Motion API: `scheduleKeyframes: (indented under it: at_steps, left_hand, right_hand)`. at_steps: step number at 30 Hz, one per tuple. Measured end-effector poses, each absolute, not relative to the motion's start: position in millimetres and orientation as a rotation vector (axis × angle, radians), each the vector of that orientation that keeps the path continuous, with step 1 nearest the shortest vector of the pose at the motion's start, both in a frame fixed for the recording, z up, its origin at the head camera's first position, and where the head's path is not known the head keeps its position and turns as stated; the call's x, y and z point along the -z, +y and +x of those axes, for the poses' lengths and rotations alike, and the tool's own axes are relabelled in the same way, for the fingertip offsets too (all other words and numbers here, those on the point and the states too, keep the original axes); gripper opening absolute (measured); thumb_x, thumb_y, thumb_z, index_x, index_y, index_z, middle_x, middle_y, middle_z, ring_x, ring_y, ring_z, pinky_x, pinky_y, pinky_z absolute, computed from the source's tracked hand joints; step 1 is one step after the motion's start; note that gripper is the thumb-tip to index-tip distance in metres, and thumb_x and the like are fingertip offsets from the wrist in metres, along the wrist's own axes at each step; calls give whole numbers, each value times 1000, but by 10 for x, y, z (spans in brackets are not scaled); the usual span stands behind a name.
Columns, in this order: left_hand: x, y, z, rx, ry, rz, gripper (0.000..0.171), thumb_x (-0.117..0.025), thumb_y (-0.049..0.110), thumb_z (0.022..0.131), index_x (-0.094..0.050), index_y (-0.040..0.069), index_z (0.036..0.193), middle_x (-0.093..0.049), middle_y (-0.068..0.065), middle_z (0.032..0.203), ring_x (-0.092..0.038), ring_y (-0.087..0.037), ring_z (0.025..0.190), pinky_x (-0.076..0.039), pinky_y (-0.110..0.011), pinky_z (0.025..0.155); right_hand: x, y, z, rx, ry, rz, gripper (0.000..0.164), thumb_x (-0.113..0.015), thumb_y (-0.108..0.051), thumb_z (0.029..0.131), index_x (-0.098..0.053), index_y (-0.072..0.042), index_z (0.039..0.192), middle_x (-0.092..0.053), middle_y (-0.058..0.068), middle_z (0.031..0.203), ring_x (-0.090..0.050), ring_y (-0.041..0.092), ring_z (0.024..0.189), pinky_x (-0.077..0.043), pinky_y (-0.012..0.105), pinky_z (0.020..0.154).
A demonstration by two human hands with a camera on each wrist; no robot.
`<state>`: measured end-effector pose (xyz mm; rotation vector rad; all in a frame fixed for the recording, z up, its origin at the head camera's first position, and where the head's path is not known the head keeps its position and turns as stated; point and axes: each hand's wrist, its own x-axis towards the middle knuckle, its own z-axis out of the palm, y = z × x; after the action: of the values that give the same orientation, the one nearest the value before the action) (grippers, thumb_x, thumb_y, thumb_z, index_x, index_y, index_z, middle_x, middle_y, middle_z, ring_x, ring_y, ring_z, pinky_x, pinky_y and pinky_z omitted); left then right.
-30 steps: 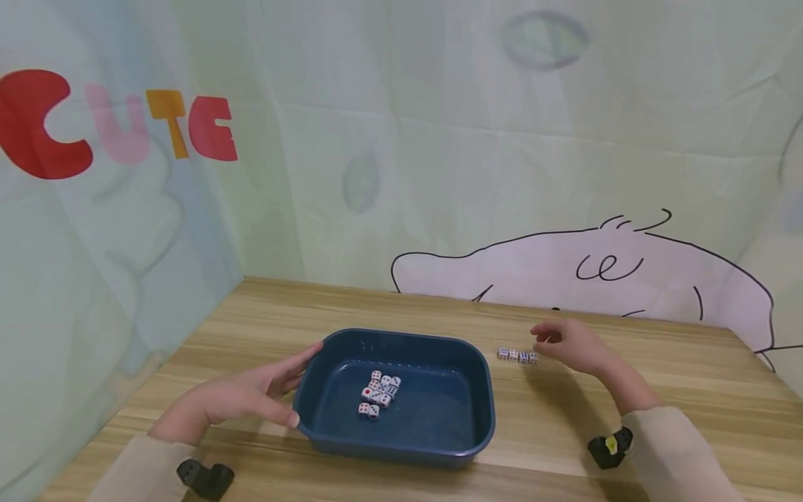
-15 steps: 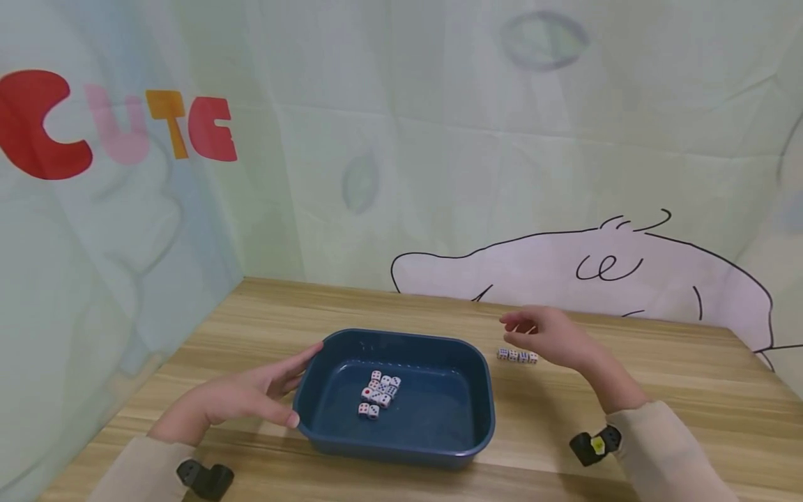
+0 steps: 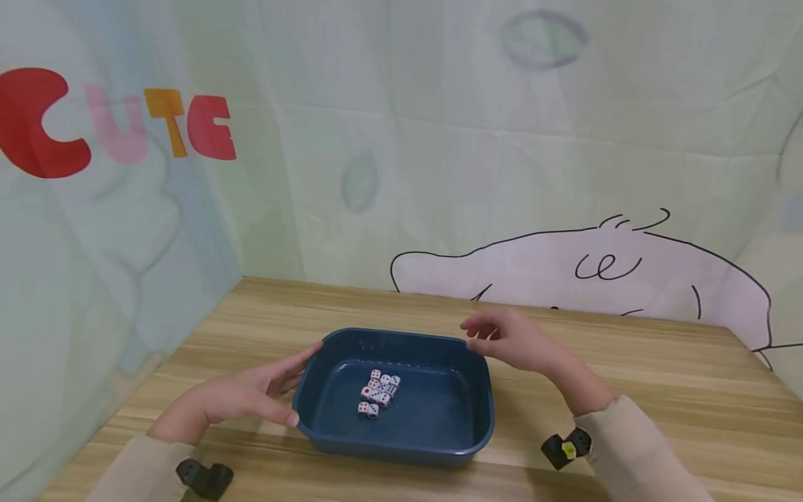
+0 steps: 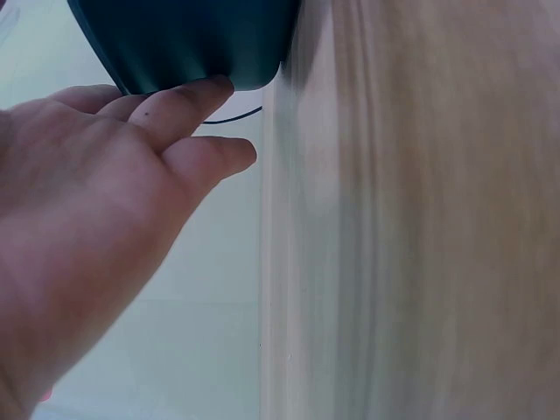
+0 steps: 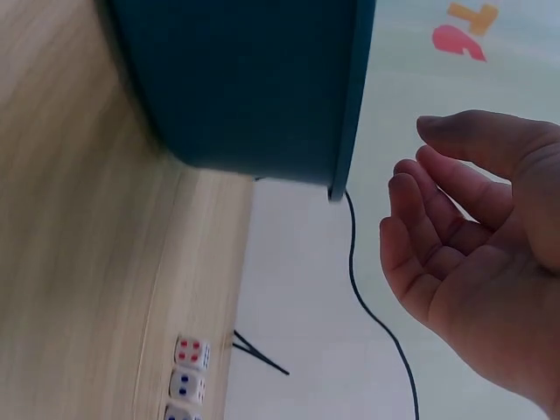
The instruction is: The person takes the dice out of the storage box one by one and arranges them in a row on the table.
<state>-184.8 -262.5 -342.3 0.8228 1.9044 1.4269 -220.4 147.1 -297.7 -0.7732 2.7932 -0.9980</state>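
Observation:
A dark blue rectangular tray (image 3: 433,457) sits on the wooden table with several white dice (image 3: 375,396) clustered inside, left of its middle. My left hand (image 3: 241,401) spans the tray's left end, fingers fairly straight, thumb at the near-left rim. The left wrist view shows those fingers (image 4: 179,109) against the tray's outer wall. Over the far-right corner hovers my right hand (image 3: 511,341), fingers loosely bent. Nothing shows between its fingers (image 5: 420,219) in the right wrist view. A row of dice (image 5: 187,383) lies on the table there; in the head view the right hand and forearm hide it.
The wood-grain table (image 3: 270,307) meets a pale printed cloth (image 3: 439,174) at the back and left. Black wrist devices (image 3: 203,480) are worn at both sleeves.
My right hand has moved left, from beside the row of dice to above the tray's far-right corner. The left hand, the tray and the dice inside have stayed put.

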Motion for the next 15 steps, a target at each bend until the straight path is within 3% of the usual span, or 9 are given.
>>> scheduleKeyframes:
  at_steps: [15]
  left_hand:
    - [3421, -2623, -1846, -1419, 1925, 812, 103, -69, 13, 86, 9, 7, 154, 5, -30, 157, -3, -56, 139, -33, -17, 100]
  right_hand:
    - [3091, 1051, -2179, 889, 2710, -953, 28, -67, -13, 90, -67, -1, 115, -69, 7, 100, -60, 11, 82, -52, 25, 73]
